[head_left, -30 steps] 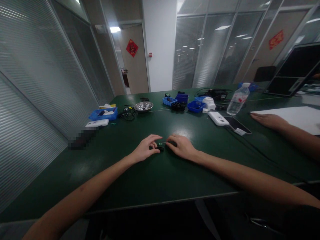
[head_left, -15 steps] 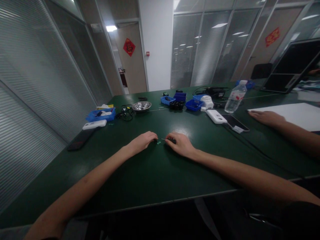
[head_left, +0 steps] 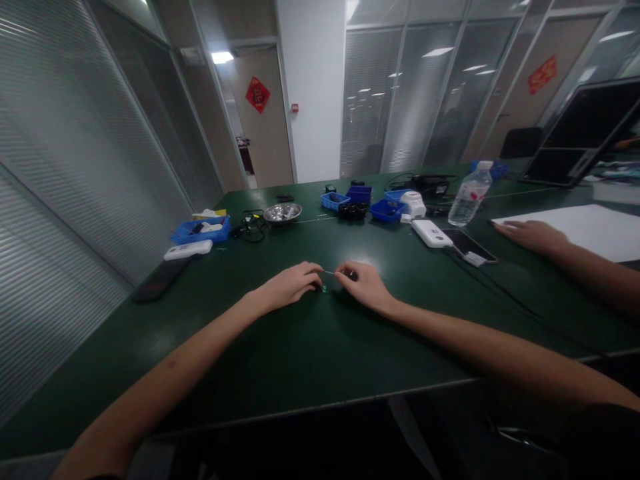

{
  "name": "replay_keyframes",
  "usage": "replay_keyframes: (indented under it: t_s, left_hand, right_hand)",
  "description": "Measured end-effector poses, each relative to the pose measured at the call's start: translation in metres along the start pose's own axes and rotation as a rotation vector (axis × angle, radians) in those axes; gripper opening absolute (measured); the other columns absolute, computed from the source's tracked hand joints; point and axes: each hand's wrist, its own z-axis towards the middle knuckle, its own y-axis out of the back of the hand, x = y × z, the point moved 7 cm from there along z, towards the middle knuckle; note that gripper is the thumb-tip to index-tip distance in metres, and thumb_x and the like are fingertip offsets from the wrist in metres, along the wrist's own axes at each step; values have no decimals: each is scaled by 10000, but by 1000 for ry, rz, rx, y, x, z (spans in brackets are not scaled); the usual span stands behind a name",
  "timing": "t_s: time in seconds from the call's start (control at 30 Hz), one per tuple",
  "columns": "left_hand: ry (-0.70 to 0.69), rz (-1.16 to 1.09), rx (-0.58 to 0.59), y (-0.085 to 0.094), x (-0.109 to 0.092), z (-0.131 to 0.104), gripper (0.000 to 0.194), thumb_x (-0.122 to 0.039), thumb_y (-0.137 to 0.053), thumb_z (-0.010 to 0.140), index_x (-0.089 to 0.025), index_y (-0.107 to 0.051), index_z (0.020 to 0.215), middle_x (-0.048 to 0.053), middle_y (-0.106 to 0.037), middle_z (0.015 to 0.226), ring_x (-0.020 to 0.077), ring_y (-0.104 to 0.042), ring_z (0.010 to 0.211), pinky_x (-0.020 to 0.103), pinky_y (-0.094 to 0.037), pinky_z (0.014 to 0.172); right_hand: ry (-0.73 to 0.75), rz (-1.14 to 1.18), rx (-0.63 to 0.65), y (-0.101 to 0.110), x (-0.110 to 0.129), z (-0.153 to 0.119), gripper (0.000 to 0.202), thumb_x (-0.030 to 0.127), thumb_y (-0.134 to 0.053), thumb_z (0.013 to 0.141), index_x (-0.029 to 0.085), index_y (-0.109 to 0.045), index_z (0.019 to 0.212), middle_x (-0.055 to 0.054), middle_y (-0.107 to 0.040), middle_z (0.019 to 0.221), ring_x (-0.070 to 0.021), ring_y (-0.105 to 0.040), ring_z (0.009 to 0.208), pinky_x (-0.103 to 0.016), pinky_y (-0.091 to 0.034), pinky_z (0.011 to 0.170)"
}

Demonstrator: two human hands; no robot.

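My right hand (head_left: 369, 287) is closed around the dark handle of a screwdriver (head_left: 329, 272), whose thin metal shaft points left. The shaft's tip reaches the fingertips of my left hand (head_left: 294, 283). That hand lies low over the table with its fingers bent and closed on a small green and black piece (head_left: 324, 289). Only the green end of the piece shows past the fingers; what the piece is, I cannot make out. Both hands rest near the middle of the green table (head_left: 300, 360).
Behind the hands stand a metal bowl (head_left: 283, 213), a blue tray (head_left: 387, 210) and coiled black cables (head_left: 353, 211). To the right are a white power bank (head_left: 431, 234), a phone (head_left: 470, 245), a water bottle (head_left: 471, 195) and another person's hand (head_left: 533, 237). A blue basket (head_left: 200, 231) sits left.
My left hand has shifted slightly right, and its index finger now meets the screwdriver's tip. The green piece has moved slightly right with it. My right hand has turned a little.
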Motion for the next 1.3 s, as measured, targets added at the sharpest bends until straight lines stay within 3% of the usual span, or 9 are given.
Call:
replay_keyframes:
  t_s: [0.17,0.33,0.47,0.6,0.77,0.9,1.0,1.17,1.3]
  left_hand:
    - [8,-93,17,-5,-5,7,220,-154,-569,1034,-208,-670,1221,111,-621,1402,248,-580,1323,432,-466,1135]
    - [19,-193,62,-15,-7,6,269,-171,-545,1052,-228,-648,1294,91,-692,1244,231,-653,1182,396,-510,1041]
    - [38,-153,46,-11,0,-8,260,-222,-531,1066,-220,-657,1294,99,-693,1242,234,-651,1174,396,-510,1033]
    - [202,-157,-40,6,47,-51,285,-282,-538,1063,-245,-662,1317,76,-695,1288,227,-654,1201,398,-514,1056]
    - [574,-1,-221,42,149,-148,408,-373,-589,995,-228,-666,1368,90,-732,1255,270,-703,1105,426,-550,994]
    - [731,253,-298,66,201,-209,331,-385,-550,965,-229,-794,1127,103,-746,1227,313,-689,1142,442,-510,1041]
    - [797,336,-325,72,213,-228,344,-378,-537,960,-233,-809,1112,106,-751,1223,319,-691,1138,427,-509,1023]
    - [815,409,-275,67,209,-224,415,-360,-461,1000,-206,-806,1170,133,-740,1213,322,-685,1116,413,-520,995]
    - [851,365,-328,67,209,-222,406,-357,-490,989,-188,-807,1176,141,-739,1173,322,-689,1093,413,-519,1022]
  right_hand:
    - [-142,139,-54,7,-16,6,304,453,-603,986,220,-785,917,-42,-782,901,-230,-696,850,-334,-489,765]
    - [-151,182,-50,7,-19,6,303,475,-619,972,227,-788,935,-44,-783,919,-240,-699,879,-355,-492,809]
    - [-151,195,-46,6,-18,5,309,493,-625,970,230,-783,935,-48,-783,937,-245,-698,890,-367,-491,822]
    - [-154,188,-31,6,-18,4,318,502,-617,970,230,-781,946,-46,-772,932,-238,-682,864,-361,-475,796]
    - [-142,194,-24,6,-14,4,326,507,-610,964,224,-769,928,-41,-758,895,-232,-671,831,-353,-467,772]
    - [-144,195,-12,6,-12,4,330,510,-604,960,226,-770,934,-41,-759,910,-235,-677,848,-356,-475,793]
    - [-148,202,-1,6,-10,3,345,524,-597,960,227,-771,938,-43,-760,927,-239,-682,869,-360,-479,811]
    - [-159,198,9,6,-10,3,352,535,-601,961,229,-774,945,-46,-767,944,-243,-692,890,-369,-482,829]
    - [-156,199,10,6,-11,3,352,535,-600,964,228,-773,953,-49,-766,936,-245,-691,877,-374,-486,811]
